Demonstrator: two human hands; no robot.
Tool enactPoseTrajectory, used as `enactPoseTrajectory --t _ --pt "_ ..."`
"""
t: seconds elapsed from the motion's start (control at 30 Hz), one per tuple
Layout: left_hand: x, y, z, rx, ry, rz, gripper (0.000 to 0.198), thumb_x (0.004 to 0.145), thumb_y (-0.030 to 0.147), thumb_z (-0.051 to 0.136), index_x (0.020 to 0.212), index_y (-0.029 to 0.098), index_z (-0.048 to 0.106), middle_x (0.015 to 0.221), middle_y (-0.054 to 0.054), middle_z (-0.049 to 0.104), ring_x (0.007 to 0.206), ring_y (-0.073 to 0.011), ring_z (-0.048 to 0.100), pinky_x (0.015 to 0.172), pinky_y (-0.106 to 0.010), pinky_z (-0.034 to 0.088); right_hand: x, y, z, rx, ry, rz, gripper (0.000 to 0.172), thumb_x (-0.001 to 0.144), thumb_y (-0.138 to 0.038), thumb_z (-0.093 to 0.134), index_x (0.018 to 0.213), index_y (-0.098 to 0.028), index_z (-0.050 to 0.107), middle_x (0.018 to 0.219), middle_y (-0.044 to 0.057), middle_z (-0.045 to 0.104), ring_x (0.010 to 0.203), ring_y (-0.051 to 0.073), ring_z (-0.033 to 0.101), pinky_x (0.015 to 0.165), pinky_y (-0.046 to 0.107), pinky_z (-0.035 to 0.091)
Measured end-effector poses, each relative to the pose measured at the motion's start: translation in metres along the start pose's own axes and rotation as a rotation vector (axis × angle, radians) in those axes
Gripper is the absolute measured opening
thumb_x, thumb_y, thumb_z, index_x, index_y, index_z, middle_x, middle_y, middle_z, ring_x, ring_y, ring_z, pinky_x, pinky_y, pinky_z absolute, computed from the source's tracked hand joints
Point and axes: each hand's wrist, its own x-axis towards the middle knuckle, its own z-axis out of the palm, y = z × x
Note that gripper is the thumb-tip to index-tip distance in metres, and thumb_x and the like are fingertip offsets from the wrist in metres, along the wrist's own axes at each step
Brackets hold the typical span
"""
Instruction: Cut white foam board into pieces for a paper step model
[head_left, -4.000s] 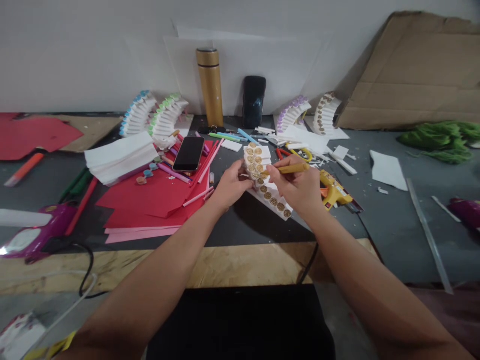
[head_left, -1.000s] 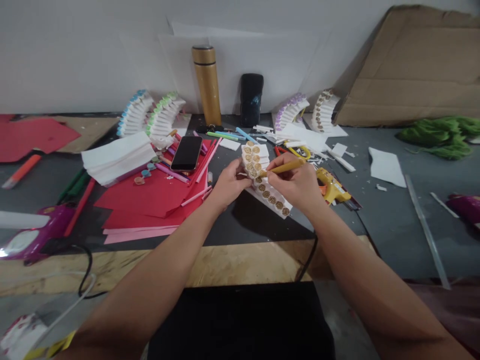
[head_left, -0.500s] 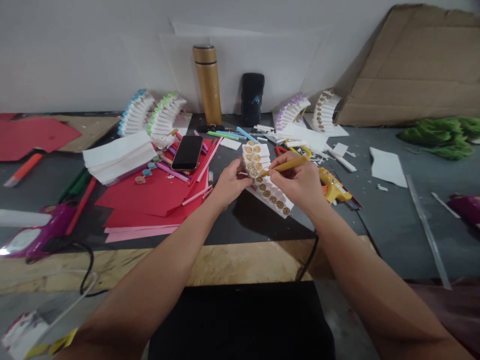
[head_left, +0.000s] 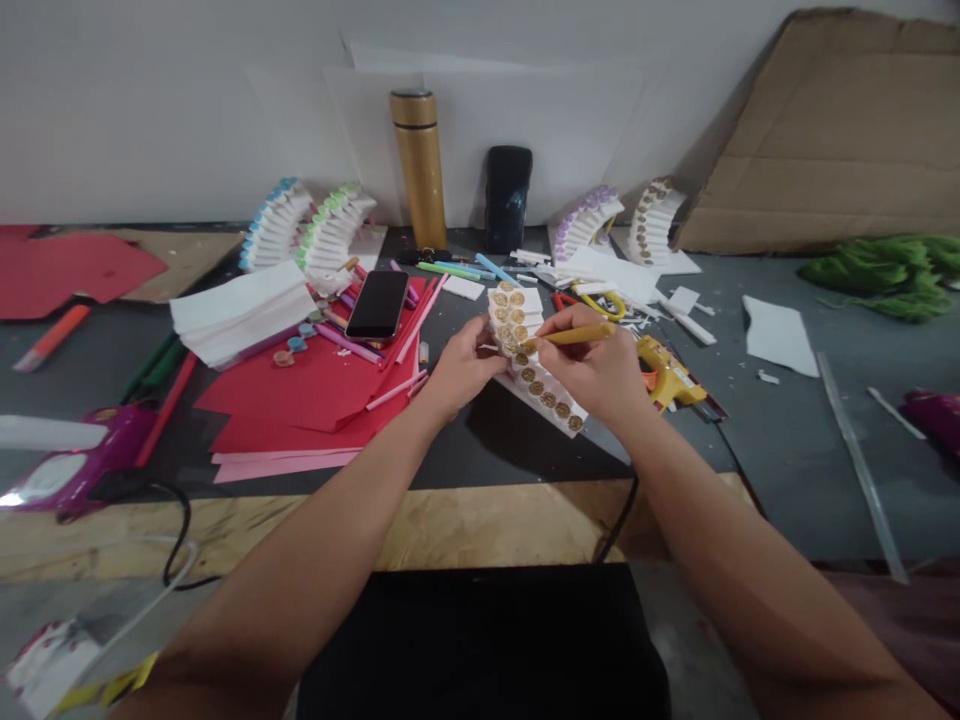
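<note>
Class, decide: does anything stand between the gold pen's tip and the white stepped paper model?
Nothing visible does. The right hand holds the gold pen with its tip at the paper model, which the left hand holds.

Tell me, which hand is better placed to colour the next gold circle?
Right, probably: the right hand holds the gold pen, tip on the stepped model; the left hand only steadies it.

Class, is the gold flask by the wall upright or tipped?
Upright: the gold flask stands on its base, cap on top.
</note>
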Motion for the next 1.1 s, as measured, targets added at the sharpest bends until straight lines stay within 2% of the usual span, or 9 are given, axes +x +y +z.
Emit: enactPoseTrajectory --t 0.2,0.43,0.7,0.93,1.1 --pt "-0.0007 0.0004 -0.0005 0.019 -0.004 -0.002 0.059 0.059 0.009 0.065 0.117 0.014 0.056 0.100 -0.006 0.069 0.082 -0.0173 0.064 0.079 -0.033 0.053 -0.0006 -0.0021 -0.0011 0.010 -0.011 0.043 0.003 0.073 -0.020 0.060 0.075 -0.019 0.061 0.062 -0.003 0.055 0.052 0.010 0.045 0.051 0.026 0.036" --pt "-0.0021 0.0030 0.0003 0.032 -0.013 -0.007 0.058 0.059 0.011 0.065 0.117 0.015 0.057 0.101 -0.006 0.068 0.083 -0.0179 0.064 0.080 -0.034 0.052 -0.0004 -0.0014 -0.0008 0.018 -0.027 0.041 0.001 0.073 -0.021 0.061 0.074 -0.020 0.060 0.064 -0.003 0.057 0.053 0.010 0.047 0.052 0.027 0.037" --pt "-0.0007 0.0005 -0.0011 0.025 -0.003 0.001 0.059 0.059 0.011 0.067 0.117 0.014 0.056 0.103 -0.008 0.068 0.087 -0.0192 0.064 0.080 -0.034 0.052 0.0005 -0.0015 -0.0029 0.092 -0.010 0.105 0.003 0.073 -0.022 0.062 0.075 -0.019 0.061 0.064 -0.003 0.056 0.053 0.010 0.047 0.050 0.026 0.034" --pt "-0.0019 0.0028 0.0006 0.014 -0.015 -0.013 0.064 0.059 0.012 0.066 0.122 0.013 0.053 0.103 -0.008 0.067 0.086 -0.0190 0.064 0.080 -0.034 0.052 0.0031 0.0029 -0.0062 0.042 0.023 0.103 0.002 0.071 -0.018 0.061 0.069 -0.019 0.061 0.064 -0.002 0.055 0.053 0.009 0.043 0.049 0.026 0.031" --pt "-0.0014 0.0015 -0.0007 0.025 -0.013 -0.009 0.060 0.060 0.013 0.066 0.119 0.014 0.055 0.103 -0.007 0.067 0.090 -0.0197 0.063 0.081 -0.034 0.051 0.0046 0.0029 -0.0067 0.065 0.050 0.153 0.001 0.068 -0.018 0.062 0.069 -0.019 0.062 0.061 -0.003 0.054 0.052 0.009 0.044 0.048 0.025 0.031"
